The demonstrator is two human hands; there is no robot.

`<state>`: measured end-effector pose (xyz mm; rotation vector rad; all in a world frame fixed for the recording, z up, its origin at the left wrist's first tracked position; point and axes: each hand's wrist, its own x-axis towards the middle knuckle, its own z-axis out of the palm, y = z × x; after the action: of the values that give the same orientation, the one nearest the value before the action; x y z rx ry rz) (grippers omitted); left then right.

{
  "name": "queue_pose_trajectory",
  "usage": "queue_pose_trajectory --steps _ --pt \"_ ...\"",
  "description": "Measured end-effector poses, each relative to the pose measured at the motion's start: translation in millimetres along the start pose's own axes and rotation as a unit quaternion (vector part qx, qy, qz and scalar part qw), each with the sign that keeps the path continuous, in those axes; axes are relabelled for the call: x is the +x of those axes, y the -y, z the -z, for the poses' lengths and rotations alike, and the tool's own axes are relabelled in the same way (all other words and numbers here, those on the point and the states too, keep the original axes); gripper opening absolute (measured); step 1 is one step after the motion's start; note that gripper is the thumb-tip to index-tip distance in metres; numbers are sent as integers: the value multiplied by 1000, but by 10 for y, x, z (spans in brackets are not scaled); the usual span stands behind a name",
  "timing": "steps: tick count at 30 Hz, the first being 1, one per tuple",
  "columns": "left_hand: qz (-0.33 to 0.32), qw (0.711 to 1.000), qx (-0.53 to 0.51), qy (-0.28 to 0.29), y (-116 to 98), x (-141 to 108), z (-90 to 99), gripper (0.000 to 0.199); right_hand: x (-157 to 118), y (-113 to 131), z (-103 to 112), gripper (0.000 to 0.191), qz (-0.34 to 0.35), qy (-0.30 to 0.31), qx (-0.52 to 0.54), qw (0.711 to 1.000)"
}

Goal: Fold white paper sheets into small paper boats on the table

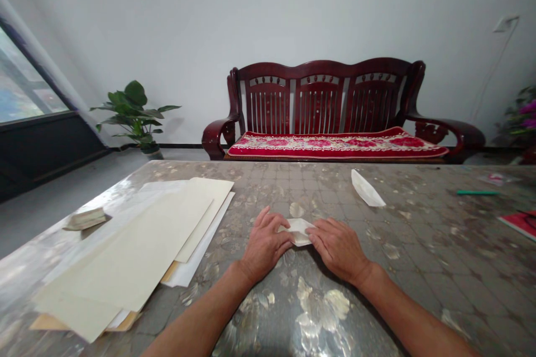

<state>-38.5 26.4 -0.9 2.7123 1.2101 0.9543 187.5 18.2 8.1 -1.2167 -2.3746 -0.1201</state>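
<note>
So my left forearm [201, 312] and right forearm [412, 312] both angle in from the bottom corners of my view, bare skin, no sleeves showing. My left hand [264, 246] and right hand [338, 250] are palm-down around the middle of the table [439, 268], close together. My left fingers [268, 222] are curled a bit and my right fingers [324, 228] lie flatter, with both wrists low.

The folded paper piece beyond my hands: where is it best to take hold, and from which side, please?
Pinch the folded paper piece at its broader near end, coming from your side with the right hand, which is closest. It lies on the table, and the far end narrows to a thin tip, likely harder to grip.
</note>
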Motion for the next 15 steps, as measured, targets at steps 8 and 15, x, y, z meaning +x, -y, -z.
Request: queue_pose_trajectory --steps 8,15 --pt "19 999 -16 -45 44 -28 -31 8 -15 -30 63 20 -2 15 50 999" --pt "65 996 -18 -53 69 -36 -46 16 -60 -143 109 25 -4 6 140 990"
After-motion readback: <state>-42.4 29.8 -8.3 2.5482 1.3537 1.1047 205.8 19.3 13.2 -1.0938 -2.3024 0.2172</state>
